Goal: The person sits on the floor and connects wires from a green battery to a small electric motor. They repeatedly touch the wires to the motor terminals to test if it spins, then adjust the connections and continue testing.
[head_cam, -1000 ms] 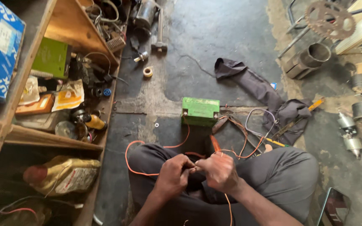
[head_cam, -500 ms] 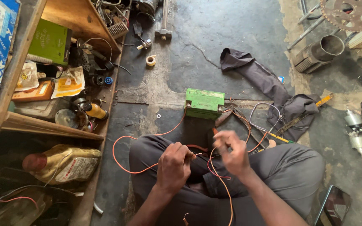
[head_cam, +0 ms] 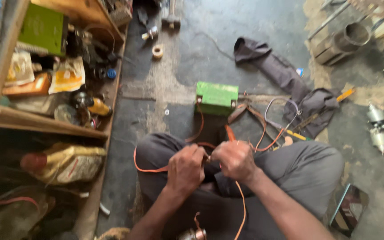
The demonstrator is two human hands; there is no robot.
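— Where's the thin orange wire (head_cam: 150,169)?

— Over the lap — left hand (head_cam: 186,169) and right hand (head_cam: 235,159) close together, both pinched on it, near the green box-shaped battery (head_cam: 217,97).

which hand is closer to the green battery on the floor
Right, narrowly. The right hand sits just below the green battery, nearly in line with it. The left hand is lower and off to the battery's left.
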